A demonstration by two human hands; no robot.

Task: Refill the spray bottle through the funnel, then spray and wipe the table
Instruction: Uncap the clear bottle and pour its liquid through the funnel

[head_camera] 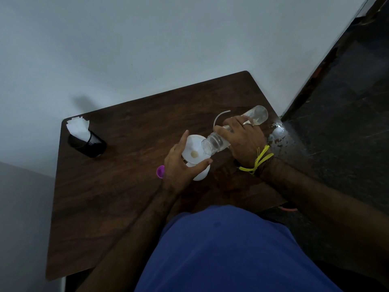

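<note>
I see the right hand (242, 140) wrapped around a clear bottle (231, 131), tipped with its mouth over the white funnel (194, 151). The left hand (181, 167) curls round the spray bottle (202, 174) beneath the funnel (purple cap (160, 171) just left of it).

No legible text, label or number anywhere, perhaps owing to the dim, wide-angle view.
</note>
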